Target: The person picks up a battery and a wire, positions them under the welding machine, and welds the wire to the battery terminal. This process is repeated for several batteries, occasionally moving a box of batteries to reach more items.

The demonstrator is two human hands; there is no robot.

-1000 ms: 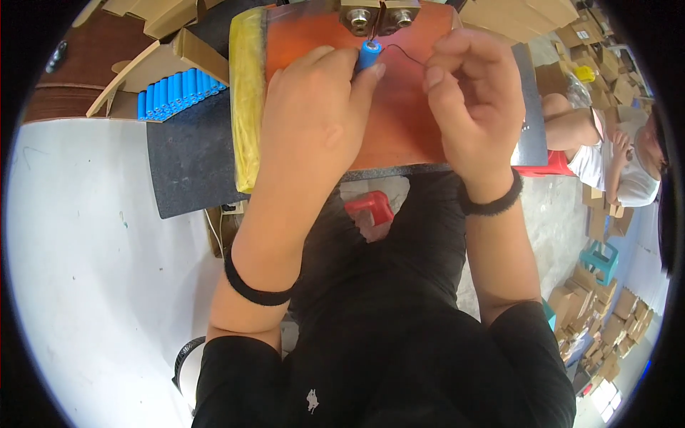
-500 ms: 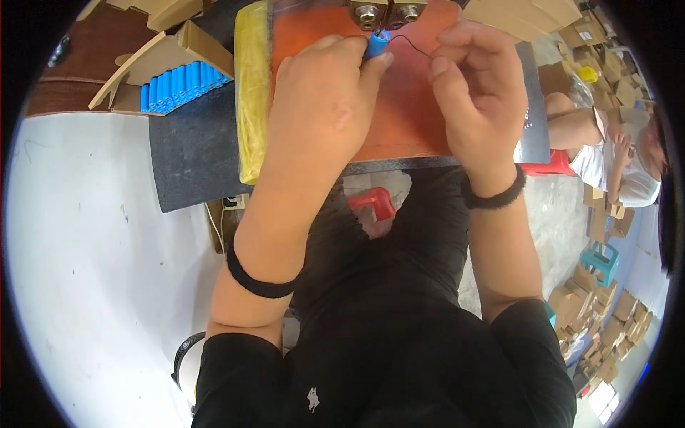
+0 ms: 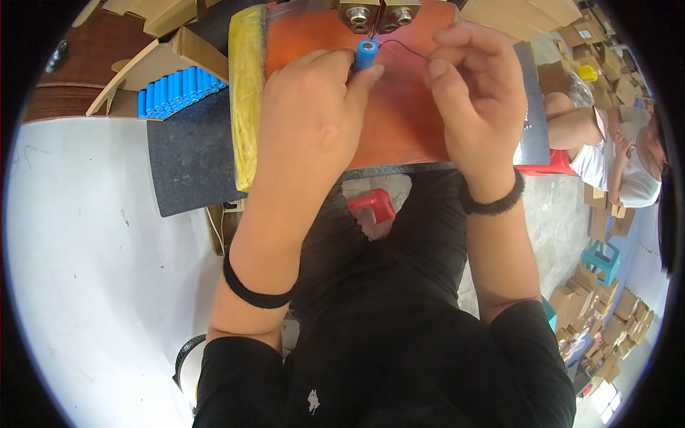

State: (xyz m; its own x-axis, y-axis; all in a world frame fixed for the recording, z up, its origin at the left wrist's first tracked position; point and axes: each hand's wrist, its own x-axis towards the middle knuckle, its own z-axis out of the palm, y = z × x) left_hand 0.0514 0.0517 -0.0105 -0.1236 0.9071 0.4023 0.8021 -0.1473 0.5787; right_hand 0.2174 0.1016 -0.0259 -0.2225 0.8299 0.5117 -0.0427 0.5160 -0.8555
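Observation:
My left hand [image 3: 314, 121] pinches a small blue cylindrical cell [image 3: 366, 54] upright over an orange mat [image 3: 399, 128]. My right hand [image 3: 478, 100] holds a thin dark wire [image 3: 403, 47] that runs from the cell's top to my fingertips. Just beyond the cell sits a metal fixture with two round sockets [image 3: 378, 14] at the mat's far edge. Both wrists wear black bands.
A yellow foam strip [image 3: 246, 93] edges the mat's left side, beside a dark grey pad [image 3: 189, 153]. A cardboard box of several blue cells [image 3: 175, 89] stands at the upper left. A white table [image 3: 85, 271] is on the left. Another person [image 3: 614, 157] sits among cartons at the right; a red stool [image 3: 371, 203] is below.
Both hands and the cell stay over the mat near the fixture; my view has shifted slightly and the hands sit a little closer to the fixture.

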